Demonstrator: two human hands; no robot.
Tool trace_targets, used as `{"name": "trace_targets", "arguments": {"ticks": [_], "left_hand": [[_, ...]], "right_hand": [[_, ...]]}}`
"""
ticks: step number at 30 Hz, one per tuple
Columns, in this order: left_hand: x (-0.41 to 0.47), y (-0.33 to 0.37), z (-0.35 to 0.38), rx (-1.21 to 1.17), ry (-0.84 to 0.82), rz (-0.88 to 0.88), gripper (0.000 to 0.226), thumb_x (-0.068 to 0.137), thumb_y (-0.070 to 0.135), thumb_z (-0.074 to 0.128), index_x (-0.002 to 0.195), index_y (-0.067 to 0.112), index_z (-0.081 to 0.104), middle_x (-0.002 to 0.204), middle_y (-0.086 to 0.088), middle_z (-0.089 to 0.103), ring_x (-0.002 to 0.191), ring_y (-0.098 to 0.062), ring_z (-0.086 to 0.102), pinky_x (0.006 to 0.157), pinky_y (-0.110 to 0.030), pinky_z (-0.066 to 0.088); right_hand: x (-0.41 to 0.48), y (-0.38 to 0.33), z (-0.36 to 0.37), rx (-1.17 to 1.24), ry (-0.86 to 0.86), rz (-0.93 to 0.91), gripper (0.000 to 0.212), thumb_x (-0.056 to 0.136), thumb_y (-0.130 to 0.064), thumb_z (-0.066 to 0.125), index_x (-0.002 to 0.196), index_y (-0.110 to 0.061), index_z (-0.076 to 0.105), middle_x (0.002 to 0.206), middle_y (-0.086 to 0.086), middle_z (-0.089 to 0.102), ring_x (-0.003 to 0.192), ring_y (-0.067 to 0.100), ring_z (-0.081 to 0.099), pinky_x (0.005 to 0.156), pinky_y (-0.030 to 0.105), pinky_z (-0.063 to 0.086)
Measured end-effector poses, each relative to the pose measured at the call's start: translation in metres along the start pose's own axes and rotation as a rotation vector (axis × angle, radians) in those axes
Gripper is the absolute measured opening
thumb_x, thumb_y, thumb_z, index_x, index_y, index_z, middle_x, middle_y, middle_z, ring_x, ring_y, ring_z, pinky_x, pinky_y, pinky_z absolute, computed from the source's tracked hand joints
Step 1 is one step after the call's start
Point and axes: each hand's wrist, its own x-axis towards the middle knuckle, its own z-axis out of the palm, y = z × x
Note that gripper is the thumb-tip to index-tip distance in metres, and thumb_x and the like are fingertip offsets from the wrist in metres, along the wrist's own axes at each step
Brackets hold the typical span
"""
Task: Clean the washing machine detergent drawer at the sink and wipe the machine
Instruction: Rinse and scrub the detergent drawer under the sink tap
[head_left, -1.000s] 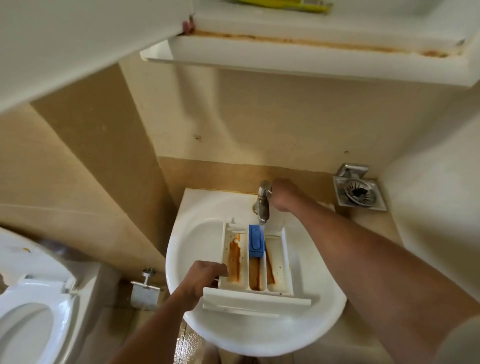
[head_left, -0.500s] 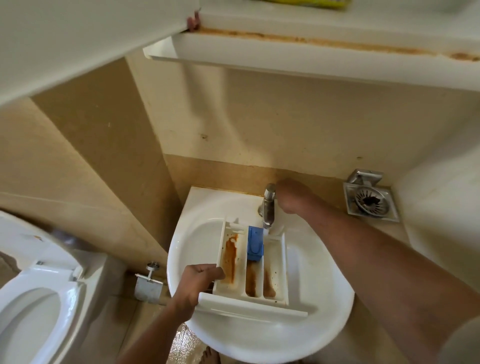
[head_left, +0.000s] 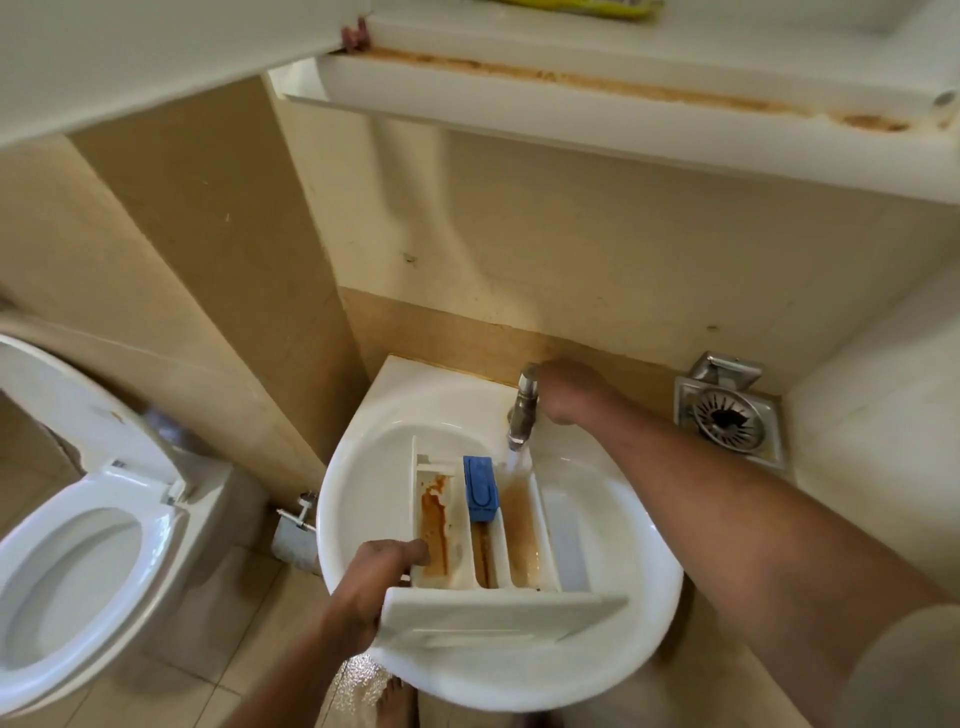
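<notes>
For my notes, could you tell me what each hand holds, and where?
Left hand grips the detergent drawer at its near-left corner; right hand holds the tap at its top.

Pale R sleeve (head_left: 906, 670), bare foot (head_left: 393, 702)

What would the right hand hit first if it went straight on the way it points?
The tap. The right hand is right against its top and seems to grip the handle there. Past the tap there is only the wall, though depth is hard to judge.
</notes>
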Motion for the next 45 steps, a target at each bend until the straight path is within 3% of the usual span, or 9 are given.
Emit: {"name": "trace_targets", "arguments": {"ticks": [6, 9, 14, 19, 23, 33, 38, 41, 45], "left_hand": [[-0.019, -0.026, 0.022, -0.307, 0.012, -0.032, 0.029, 0.085, 0.005, 0.068, 0.113, -0.003, 0.063, 0.101, -0.025, 0.075, 0.093, -0.044, 0.071, 0.075, -0.046, 0.061], [-0.029, -0.022, 0.041, -0.464, 0.029, -0.019, 0.017, 0.088, -0.005, 0.065, 0.104, -0.002, 0.061, 0.094, -0.023, 0.073, 0.089, -0.041, 0.068, 0.089, -0.056, 0.055], [-0.031, -0.017, 0.065, -0.524, -0.035, -0.002, 0.016, 0.088, -0.004, 0.067, 0.101, -0.001, 0.058, 0.095, -0.023, 0.069, 0.086, -0.037, 0.067, 0.085, -0.052, 0.056], [-0.024, -0.021, 0.087, -0.558, -0.088, -0.001, 0.034, 0.087, -0.004, 0.071, 0.114, -0.002, 0.052, 0.108, -0.024, 0.070, 0.097, -0.039, 0.073, 0.076, -0.049, 0.061], [-0.022, -0.021, 0.064, -0.400, -0.153, 0.014, 0.056, 0.072, 0.019, 0.090, 0.113, 0.005, 0.054, 0.123, -0.019, 0.066, 0.109, -0.029, 0.068, 0.097, -0.056, 0.051], [-0.018, -0.039, -0.014, -0.820, -0.496, -0.014, 0.121, 0.039, 0.050, 0.100, 0.142, 0.007, 0.053, 0.144, -0.027, 0.053, 0.133, -0.048, 0.050, 0.110, -0.075, 0.027], [-0.025, -0.023, -0.024, -0.844, -0.557, -0.008, 0.105, 0.068, 0.072, 0.075, 0.146, 0.007, 0.049, 0.146, -0.028, 0.051, 0.133, -0.051, 0.049, 0.112, -0.068, 0.033], [-0.030, -0.002, -0.013, -0.762, -0.516, -0.010, 0.087, 0.087, 0.073, 0.039, 0.143, 0.009, 0.052, 0.140, -0.025, 0.058, 0.127, -0.046, 0.057, 0.097, -0.060, 0.052], [-0.029, 0.012, 0.003, -0.720, -0.466, -0.036, 0.082, 0.086, 0.075, 0.036, 0.142, 0.017, 0.053, 0.138, -0.025, 0.060, 0.127, -0.047, 0.056, 0.096, -0.064, 0.050]], "right_hand": [[-0.010, 0.019, 0.037, 0.591, 0.179, 0.158, 0.032, 0.097, -0.021, 0.053, 0.126, -0.010, 0.054, 0.121, 0.004, 0.063, 0.107, 0.028, 0.060, 0.077, 0.030, 0.041], [-0.049, 0.027, 0.082, 0.802, 0.262, 0.375, 0.053, 0.094, -0.033, 0.059, 0.140, -0.010, 0.046, 0.135, 0.010, 0.060, 0.124, 0.031, 0.056, 0.091, 0.034, 0.044], [-0.098, 0.019, 0.164, 1.198, 0.088, 0.665, 0.076, 0.080, -0.076, 0.053, 0.119, -0.012, 0.056, 0.109, 0.005, 0.060, 0.101, 0.027, 0.059, 0.088, 0.042, 0.048], [-0.106, 0.008, 0.183, 1.591, -0.054, 0.519, 0.038, 0.086, -0.041, 0.067, 0.119, -0.026, 0.056, 0.103, 0.010, 0.073, 0.094, 0.031, 0.071, 0.067, 0.051, 0.059], [-0.093, 0.016, 0.172, 1.622, -0.077, 0.454, 0.043, 0.078, -0.002, 0.054, 0.119, -0.011, 0.061, 0.103, 0.024, 0.073, 0.097, 0.043, 0.069, 0.076, 0.053, 0.060], [-0.065, 0.036, 0.168, 1.509, -0.366, 0.327, 0.059, 0.066, -0.008, 0.059, 0.125, -0.005, 0.062, 0.117, 0.027, 0.068, 0.103, 0.041, 0.067, 0.096, 0.053, 0.052], [-0.050, 0.048, 0.154, 1.381, -0.520, 0.296, 0.044, 0.074, -0.016, 0.061, 0.117, -0.008, 0.065, 0.096, 0.017, 0.074, 0.085, 0.034, 0.071, 0.078, 0.041, 0.058], [-0.027, 0.052, 0.145, 1.261, -0.512, 0.254, 0.035, 0.088, -0.014, 0.064, 0.123, -0.009, 0.065, 0.110, 0.020, 0.073, 0.100, 0.038, 0.070, 0.092, 0.049, 0.056], [0.000, 0.050, 0.132, 1.030, -0.436, 0.146, 0.038, 0.093, -0.019, 0.068, 0.129, -0.012, 0.065, 0.122, 0.008, 0.070, 0.118, 0.025, 0.063, 0.108, 0.036, 0.043]]}}
